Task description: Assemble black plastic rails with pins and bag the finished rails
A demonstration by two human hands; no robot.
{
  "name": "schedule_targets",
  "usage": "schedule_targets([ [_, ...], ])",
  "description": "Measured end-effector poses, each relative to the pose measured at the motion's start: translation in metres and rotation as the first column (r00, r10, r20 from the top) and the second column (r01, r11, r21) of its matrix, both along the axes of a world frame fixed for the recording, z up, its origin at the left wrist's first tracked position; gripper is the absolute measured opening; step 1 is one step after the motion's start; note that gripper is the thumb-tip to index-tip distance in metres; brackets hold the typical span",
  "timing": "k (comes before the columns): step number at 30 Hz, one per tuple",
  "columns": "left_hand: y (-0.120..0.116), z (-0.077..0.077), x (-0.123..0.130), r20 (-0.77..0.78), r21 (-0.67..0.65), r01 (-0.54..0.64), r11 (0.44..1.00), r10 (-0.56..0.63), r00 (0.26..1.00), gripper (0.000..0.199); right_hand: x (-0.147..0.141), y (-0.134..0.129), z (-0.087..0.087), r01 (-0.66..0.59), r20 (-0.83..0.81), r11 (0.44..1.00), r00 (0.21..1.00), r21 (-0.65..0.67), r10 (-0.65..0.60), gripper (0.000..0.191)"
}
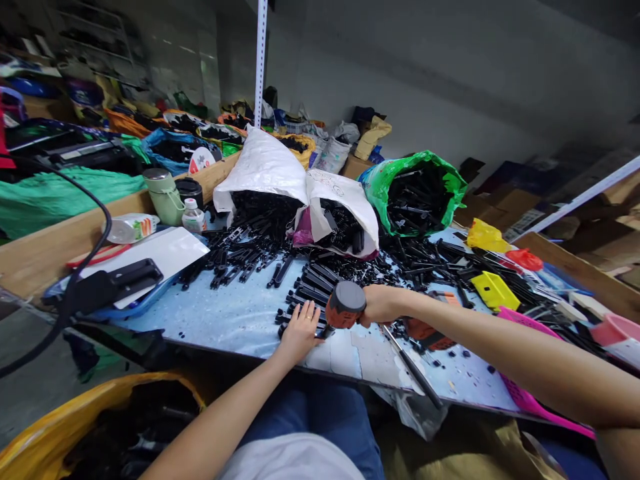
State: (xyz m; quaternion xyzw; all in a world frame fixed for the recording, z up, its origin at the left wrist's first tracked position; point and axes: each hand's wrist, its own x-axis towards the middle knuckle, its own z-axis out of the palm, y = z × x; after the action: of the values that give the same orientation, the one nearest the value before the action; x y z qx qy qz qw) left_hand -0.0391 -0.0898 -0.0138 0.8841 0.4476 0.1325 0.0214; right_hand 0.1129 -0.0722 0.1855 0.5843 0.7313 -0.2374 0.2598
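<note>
My right hand [380, 305] is wrapped round the grip of an orange and black cordless drill [345, 307]. The drill's nose points down at the near end of a row of long black plastic parts [311, 287] laid side by side on the blue table top. At that end my left hand [301, 325] has its fingers over a black plastic part, with the thumb on the near side. Most of that part is hidden under the hand, and the drill's tip sits close by the fingertips. A long thin screwdriver-like tool [415, 367] lies near the table's front edge.
Behind the row, white sacks [267, 163] and a green sack [423, 167] spill black parts. A flask [163, 193] and small bottle [193, 217] stand left, beside a black-handled device [115, 285]. At right are a yellow tray [495, 291] and pink basket [530, 397].
</note>
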Motion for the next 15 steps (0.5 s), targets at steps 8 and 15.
schedule_targets([
  [8,0.002,0.000,-0.002,0.007,-0.010,0.015,1.000,-0.015,1.000,0.073,0.028,-0.029,-0.018,0.210,-0.274,0.978,0.941,0.003,-0.201,0.011],
  [15,-0.018,0.038,0.009,0.660,-0.209,0.189,0.959,-0.005,0.751,0.049,0.105,-0.083,-0.054,0.553,-0.710,0.708,0.270,-0.438,-0.650,0.025],
])
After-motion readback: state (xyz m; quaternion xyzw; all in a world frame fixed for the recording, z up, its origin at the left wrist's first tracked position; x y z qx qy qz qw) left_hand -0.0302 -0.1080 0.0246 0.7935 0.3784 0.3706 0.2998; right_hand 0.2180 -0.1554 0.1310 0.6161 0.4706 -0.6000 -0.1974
